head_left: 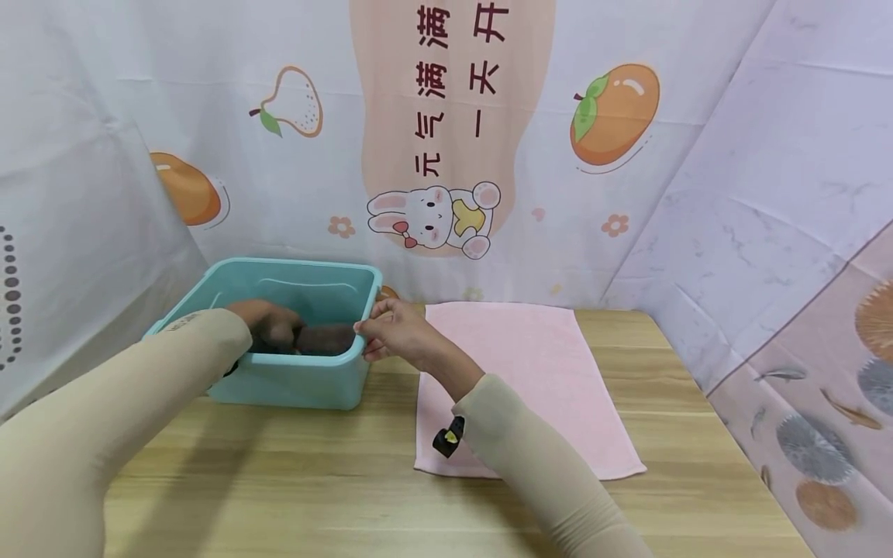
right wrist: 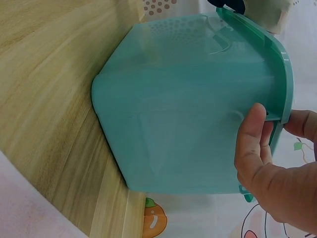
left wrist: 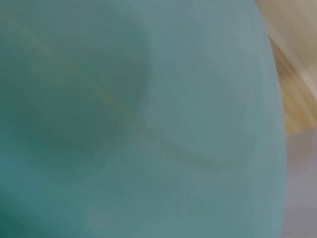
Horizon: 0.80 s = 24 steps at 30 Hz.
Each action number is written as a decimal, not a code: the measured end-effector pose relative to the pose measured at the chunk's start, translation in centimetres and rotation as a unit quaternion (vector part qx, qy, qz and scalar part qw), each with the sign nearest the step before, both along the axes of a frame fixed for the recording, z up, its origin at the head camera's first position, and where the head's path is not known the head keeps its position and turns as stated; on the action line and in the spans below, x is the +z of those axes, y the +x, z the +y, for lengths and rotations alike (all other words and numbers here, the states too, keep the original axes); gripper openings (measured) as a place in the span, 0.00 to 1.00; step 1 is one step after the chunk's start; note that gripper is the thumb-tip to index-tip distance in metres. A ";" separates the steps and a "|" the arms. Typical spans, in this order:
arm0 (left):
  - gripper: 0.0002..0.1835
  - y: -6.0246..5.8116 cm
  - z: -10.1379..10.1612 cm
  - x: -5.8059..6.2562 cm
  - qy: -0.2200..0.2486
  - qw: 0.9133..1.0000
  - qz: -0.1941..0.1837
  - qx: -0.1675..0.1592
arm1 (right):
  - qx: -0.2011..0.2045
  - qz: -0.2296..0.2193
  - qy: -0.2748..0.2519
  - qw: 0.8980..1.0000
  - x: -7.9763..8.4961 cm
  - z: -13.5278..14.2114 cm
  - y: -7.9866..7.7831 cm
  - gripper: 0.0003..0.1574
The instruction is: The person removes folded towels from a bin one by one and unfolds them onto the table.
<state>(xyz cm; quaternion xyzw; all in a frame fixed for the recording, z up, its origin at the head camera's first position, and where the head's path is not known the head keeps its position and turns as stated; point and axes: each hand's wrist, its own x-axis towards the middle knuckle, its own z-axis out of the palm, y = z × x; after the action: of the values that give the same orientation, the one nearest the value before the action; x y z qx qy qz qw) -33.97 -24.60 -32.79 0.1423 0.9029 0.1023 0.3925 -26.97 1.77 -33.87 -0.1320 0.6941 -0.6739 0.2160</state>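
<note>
A light teal plastic bin (head_left: 293, 381) stands at the left of the wooden table. My left hand (head_left: 268, 319) reaches down inside it, blurred, beside a dark brown, rounded, elongated thing (head_left: 325, 339). The near wall partly hides the fingers, so their hold on the brown thing is unclear. At the bin's right end my right hand (head_left: 401, 335) pinches the rim. The right wrist view shows this hand (right wrist: 277, 173) with its thumb at the rim and bent fingers under the lip. Only the bin's blurred teal wall (left wrist: 208, 99) fills most of the left wrist view.
A pink towel (head_left: 516, 372) lies flat on the wooden table (head_left: 314, 473), right of the bin and partly under the right forearm. Behind the table hangs a white printed cloth (head_left: 307, 178) with fruit and a rabbit. Another patterned cloth (head_left: 802, 372) hangs along the right side.
</note>
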 end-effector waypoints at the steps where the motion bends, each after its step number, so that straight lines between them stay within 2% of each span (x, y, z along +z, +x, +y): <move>1: 0.12 0.0 -0.1 0.0 -0.001 1.000 0.007 -0.007 | 0.000 0.000 0.000 1.000 0.0 0.0 0.0 0.12; 5: 0.17 0.2 -0.2 0.4 -0.022 0.998 0.052 -0.039 | 0.000 -0.002 0.004 1.000 0.0 -0.2 0.0 0.13; 9: 0.14 0.2 -0.4 1.2 -0.033 0.995 0.078 -0.062 | -0.009 -0.006 0.012 1.000 0.0 -0.3 -0.1 0.13; 15: 0.16 0.1 -0.6 3.2 -0.005 0.994 0.093 -0.052 | -0.021 -0.005 0.016 1.000 0.4 -0.1 -0.1 0.12; 24: 0.15 1.3 -1.5 6.0 0.042 0.990 0.125 -0.039 | -0.025 -0.012 0.024 0.999 0.3 -0.3 0.1 0.12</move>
<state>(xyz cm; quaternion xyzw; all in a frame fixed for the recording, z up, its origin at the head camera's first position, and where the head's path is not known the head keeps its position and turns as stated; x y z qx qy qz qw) -32.67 -26.07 -26.75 0.2060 0.9336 0.1060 0.2735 -26.91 1.43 -33.54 -0.1013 0.7104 -0.6640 0.2101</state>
